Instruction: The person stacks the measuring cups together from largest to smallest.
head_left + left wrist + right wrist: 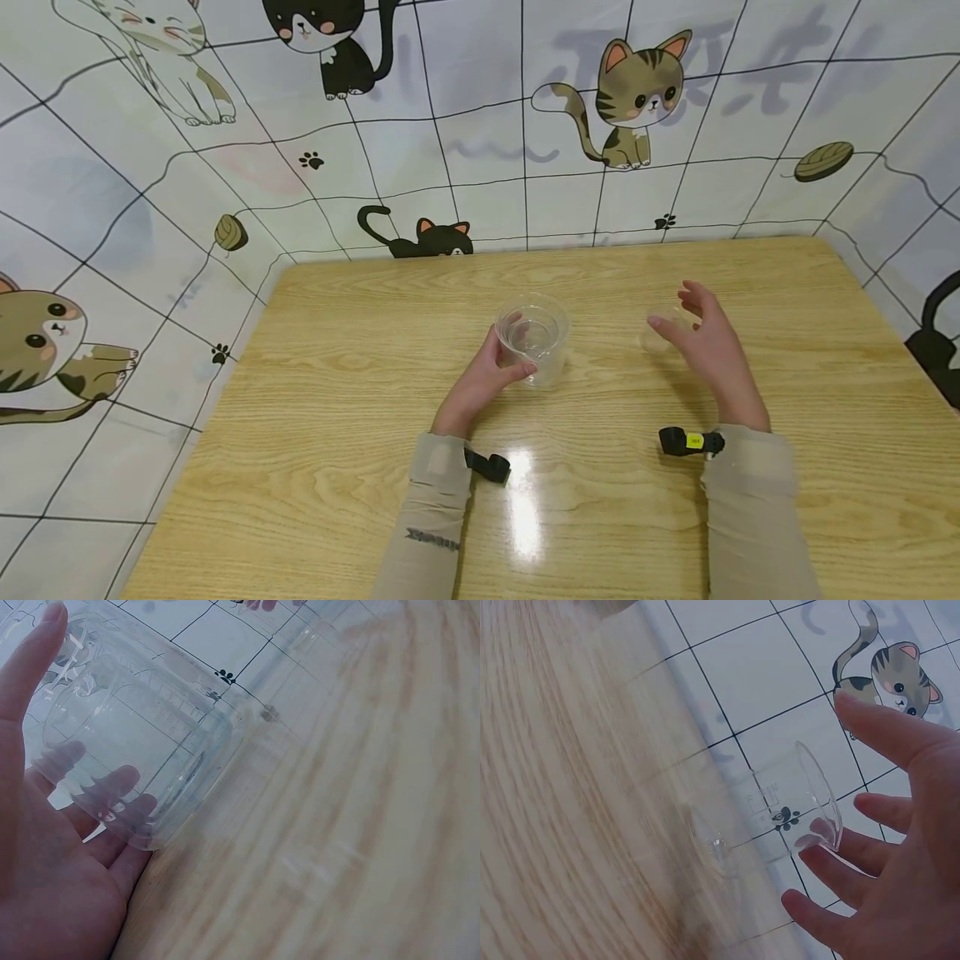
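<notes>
My left hand [483,379] holds a large clear cup [551,360] near the middle of the table, thumb on the near side and fingers around the far side. In the left wrist view, the fingers show through the wall of the cup [172,724], and another clear round shape appears inside it. To the right stands a smaller clear cup [769,802] with faint printed marks and a flared rim. My right hand [708,346] is spread around this small cup, its thumb apart from the fingers and the fingertips close by the rim.
Both cups are on a light wood-grain table [337,433]. A white tiled-pattern wall covering [487,150] with cartoon cats rises behind the table and along both sides. Each wrist wears a black strap camera [678,442].
</notes>
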Action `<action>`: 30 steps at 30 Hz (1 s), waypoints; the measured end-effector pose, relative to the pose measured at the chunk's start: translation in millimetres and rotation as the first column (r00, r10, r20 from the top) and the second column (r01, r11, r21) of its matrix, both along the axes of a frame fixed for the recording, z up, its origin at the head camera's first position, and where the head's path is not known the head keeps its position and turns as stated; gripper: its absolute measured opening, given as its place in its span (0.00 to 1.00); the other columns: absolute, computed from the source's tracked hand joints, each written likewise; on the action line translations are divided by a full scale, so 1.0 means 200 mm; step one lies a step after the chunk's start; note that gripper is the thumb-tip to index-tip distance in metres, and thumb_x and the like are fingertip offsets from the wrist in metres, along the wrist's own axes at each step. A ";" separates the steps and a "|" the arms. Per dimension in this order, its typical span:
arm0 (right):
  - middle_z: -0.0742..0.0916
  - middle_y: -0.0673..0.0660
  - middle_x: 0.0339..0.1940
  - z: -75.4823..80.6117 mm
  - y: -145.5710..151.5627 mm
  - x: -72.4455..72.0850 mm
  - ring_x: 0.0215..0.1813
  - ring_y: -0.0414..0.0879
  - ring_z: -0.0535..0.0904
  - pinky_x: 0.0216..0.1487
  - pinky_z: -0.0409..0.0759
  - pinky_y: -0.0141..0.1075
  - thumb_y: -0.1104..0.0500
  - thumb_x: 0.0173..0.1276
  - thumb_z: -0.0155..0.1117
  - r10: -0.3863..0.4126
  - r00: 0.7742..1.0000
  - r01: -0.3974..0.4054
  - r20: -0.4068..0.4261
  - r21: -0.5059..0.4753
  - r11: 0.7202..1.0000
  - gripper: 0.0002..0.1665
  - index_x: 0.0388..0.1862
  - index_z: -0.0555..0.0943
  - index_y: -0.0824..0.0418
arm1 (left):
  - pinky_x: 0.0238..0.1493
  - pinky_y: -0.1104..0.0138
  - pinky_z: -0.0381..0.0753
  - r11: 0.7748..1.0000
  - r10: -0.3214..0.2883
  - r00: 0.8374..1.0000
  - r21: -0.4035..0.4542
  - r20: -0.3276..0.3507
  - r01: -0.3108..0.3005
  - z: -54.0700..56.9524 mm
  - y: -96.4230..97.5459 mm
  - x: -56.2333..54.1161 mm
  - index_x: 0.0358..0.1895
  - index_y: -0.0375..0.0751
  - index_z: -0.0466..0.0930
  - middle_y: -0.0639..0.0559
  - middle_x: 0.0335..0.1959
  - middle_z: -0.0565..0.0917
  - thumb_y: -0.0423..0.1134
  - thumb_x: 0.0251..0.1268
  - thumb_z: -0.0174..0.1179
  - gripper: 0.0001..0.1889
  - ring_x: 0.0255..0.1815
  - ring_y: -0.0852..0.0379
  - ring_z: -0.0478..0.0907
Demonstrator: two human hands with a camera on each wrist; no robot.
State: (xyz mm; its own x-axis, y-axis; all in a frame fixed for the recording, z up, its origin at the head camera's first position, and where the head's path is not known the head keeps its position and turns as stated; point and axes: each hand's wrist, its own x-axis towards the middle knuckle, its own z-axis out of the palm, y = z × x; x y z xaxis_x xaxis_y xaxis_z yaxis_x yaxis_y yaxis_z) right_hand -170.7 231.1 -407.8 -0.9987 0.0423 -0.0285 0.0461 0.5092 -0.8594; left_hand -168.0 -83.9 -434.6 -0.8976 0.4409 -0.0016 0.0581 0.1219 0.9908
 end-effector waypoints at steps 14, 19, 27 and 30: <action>0.54 0.59 0.70 -0.04 0.03 -0.01 0.68 0.61 0.50 0.56 0.55 0.61 0.36 0.55 0.58 0.064 0.992 -0.070 0.104 0.061 0.996 0.55 0.72 0.38 0.47 | 0.63 0.59 0.54 0.999 0.004 1.000 0.041 -0.011 -0.004 0.00 0.01 0.00 0.68 0.55 0.48 0.46 0.65 0.60 0.41 0.52 0.64 0.42 0.66 0.51 0.55; 0.59 0.61 0.69 -0.05 0.04 -0.01 0.67 0.62 0.51 0.56 0.55 0.61 0.37 0.59 0.55 0.099 0.989 -0.108 0.114 0.083 0.991 0.50 0.72 0.41 0.49 | 0.63 0.58 0.53 0.999 0.016 1.000 0.028 -0.014 -0.015 0.01 0.01 0.00 0.68 0.55 0.48 0.47 0.65 0.61 0.41 0.52 0.64 0.42 0.66 0.52 0.56; 0.61 0.61 0.68 -0.03 0.05 0.00 0.66 0.62 0.52 0.55 0.56 0.61 0.35 0.59 0.53 0.126 0.985 -0.140 0.121 0.111 0.984 0.50 0.72 0.42 0.50 | 0.62 0.59 0.56 0.999 0.009 1.000 0.047 -0.006 -0.008 0.02 0.01 0.01 0.68 0.56 0.48 0.47 0.66 0.60 0.40 0.52 0.64 0.42 0.66 0.51 0.56; 0.62 0.61 0.67 -0.02 0.05 0.00 0.66 0.62 0.53 0.55 0.56 0.61 0.35 0.59 0.52 0.137 0.983 -0.151 0.119 0.119 0.981 0.49 0.72 0.43 0.50 | 0.60 0.60 0.60 0.999 0.001 1.000 0.046 -0.007 -0.001 0.02 0.01 0.01 0.68 0.55 0.47 0.46 0.66 0.60 0.41 0.53 0.63 0.42 0.66 0.50 0.55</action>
